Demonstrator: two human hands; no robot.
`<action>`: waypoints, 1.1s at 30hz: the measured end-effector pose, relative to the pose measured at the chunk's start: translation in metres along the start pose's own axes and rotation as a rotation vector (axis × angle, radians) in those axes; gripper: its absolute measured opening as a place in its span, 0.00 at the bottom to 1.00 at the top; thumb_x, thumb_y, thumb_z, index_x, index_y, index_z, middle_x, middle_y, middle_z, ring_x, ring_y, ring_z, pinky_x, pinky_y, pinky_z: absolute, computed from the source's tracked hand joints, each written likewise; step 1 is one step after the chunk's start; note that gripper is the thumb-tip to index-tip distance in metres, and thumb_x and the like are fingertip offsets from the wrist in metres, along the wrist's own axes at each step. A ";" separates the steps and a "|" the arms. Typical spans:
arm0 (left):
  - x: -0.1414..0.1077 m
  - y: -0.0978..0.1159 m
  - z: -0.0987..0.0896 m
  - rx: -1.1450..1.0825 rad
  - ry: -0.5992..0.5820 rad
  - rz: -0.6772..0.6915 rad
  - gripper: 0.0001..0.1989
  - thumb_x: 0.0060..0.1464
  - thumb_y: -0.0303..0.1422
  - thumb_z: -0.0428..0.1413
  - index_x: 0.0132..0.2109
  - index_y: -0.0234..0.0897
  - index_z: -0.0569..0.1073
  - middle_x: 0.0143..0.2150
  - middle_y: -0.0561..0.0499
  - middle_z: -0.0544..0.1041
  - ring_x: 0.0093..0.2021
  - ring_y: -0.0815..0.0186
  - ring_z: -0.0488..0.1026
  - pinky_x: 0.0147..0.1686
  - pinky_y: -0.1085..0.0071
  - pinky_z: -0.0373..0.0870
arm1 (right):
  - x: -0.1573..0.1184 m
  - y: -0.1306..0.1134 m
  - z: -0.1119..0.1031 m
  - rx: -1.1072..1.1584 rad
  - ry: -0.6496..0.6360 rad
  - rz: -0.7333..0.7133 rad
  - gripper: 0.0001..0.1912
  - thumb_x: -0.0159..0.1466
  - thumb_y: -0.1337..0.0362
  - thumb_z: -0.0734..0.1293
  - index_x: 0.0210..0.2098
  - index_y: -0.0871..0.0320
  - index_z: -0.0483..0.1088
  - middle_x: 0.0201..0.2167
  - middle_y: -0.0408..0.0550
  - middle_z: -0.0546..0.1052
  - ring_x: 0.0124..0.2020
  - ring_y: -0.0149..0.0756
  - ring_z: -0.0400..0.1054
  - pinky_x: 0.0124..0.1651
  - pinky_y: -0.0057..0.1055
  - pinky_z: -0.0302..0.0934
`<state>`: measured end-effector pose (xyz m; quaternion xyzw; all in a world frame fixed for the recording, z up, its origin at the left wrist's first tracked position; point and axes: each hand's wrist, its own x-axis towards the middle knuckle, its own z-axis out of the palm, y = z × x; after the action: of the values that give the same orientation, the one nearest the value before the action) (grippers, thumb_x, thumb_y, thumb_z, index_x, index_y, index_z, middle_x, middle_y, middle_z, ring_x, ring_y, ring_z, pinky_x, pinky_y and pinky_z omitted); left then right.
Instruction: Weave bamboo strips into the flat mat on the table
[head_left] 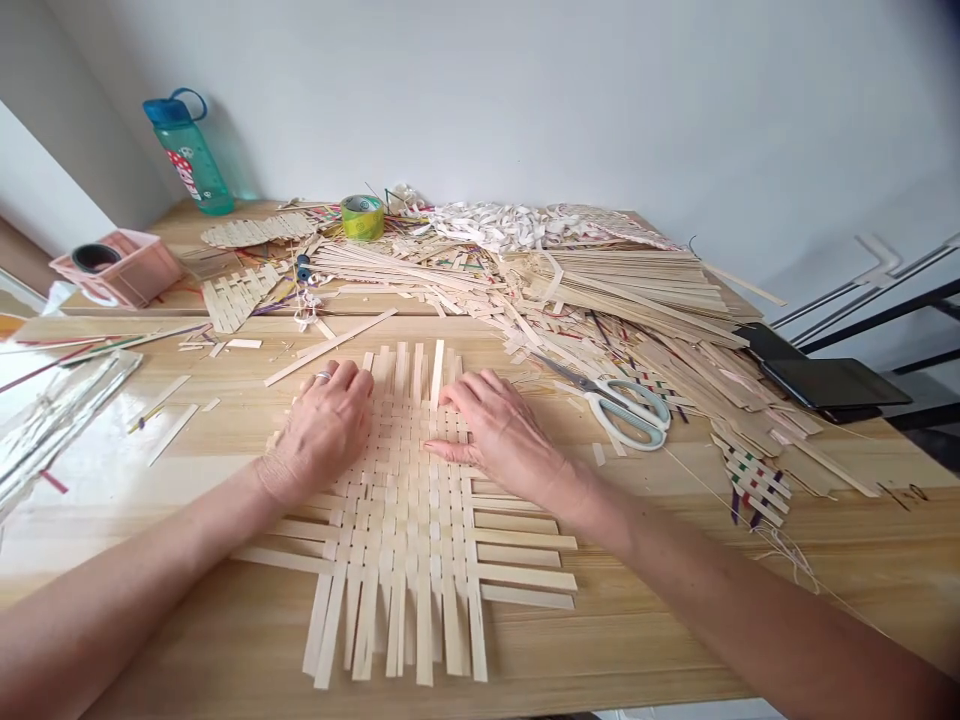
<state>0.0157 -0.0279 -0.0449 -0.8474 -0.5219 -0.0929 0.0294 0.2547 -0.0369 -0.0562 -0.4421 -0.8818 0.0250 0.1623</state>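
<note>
A woven mat of pale flat wood strips [409, 505] lies on the table in front of me, loose strip ends sticking out on all its sides. My left hand [326, 420], with a ring on one finger, is on the mat's upper left part. Its fingers are bent and closed over the weave, their tips and the thumb partly hidden. On the upper right part rests my right hand [499, 430], thumb and forefinger spread apart. Its fingertips are beside a longer upright strip [437, 375] that stands out past the mat's far edge.
Scissors [626, 405] lie right of the mat. Behind are piled wood strips [622, 290], green-yellow tape [362, 217] and white curled strips [502, 225]. A teal bottle [191, 155] and pink basket [139, 270] stand back left. A black phone-like device [836, 383] lies at right.
</note>
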 end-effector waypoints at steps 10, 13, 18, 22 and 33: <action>-0.005 0.015 -0.003 0.106 -0.086 0.025 0.06 0.58 0.25 0.49 0.42 0.33 0.69 0.41 0.40 0.71 0.42 0.52 0.69 0.42 0.56 0.71 | 0.006 -0.035 0.009 0.063 0.048 -0.054 0.21 0.61 0.58 0.74 0.48 0.64 0.68 0.47 0.56 0.72 0.49 0.47 0.64 0.53 0.43 0.64; -0.010 0.017 -0.001 0.123 -0.051 0.025 0.06 0.56 0.24 0.49 0.41 0.34 0.69 0.41 0.40 0.72 0.43 0.51 0.68 0.41 0.56 0.71 | 0.006 -0.034 0.016 0.037 0.079 -0.054 0.21 0.61 0.57 0.74 0.47 0.65 0.70 0.46 0.57 0.72 0.48 0.48 0.64 0.52 0.42 0.65; -0.015 0.017 0.011 0.061 0.079 0.023 0.07 0.54 0.23 0.50 0.39 0.35 0.69 0.40 0.40 0.72 0.41 0.51 0.67 0.40 0.58 0.70 | 0.004 -0.033 0.018 0.006 0.090 0.006 0.24 0.60 0.52 0.74 0.48 0.63 0.71 0.44 0.56 0.71 0.45 0.47 0.63 0.46 0.41 0.65; -0.013 0.015 0.015 0.076 0.112 0.080 0.06 0.52 0.22 0.50 0.38 0.34 0.69 0.37 0.40 0.71 0.39 0.51 0.67 0.38 0.58 0.70 | 0.006 -0.034 0.017 -0.012 0.051 0.019 0.23 0.61 0.51 0.73 0.45 0.63 0.71 0.42 0.55 0.70 0.44 0.46 0.64 0.45 0.40 0.64; -0.009 0.021 0.015 0.134 0.029 0.085 0.09 0.51 0.19 0.48 0.36 0.34 0.68 0.35 0.40 0.70 0.37 0.50 0.66 0.39 0.56 0.69 | 0.007 -0.030 0.024 0.060 0.038 0.044 0.22 0.61 0.50 0.72 0.45 0.61 0.70 0.42 0.54 0.69 0.45 0.45 0.63 0.46 0.39 0.62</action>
<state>0.0321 -0.0425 -0.0605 -0.8634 -0.4902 -0.0688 0.0976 0.2200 -0.0471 -0.0708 -0.4567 -0.8674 0.0465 0.1919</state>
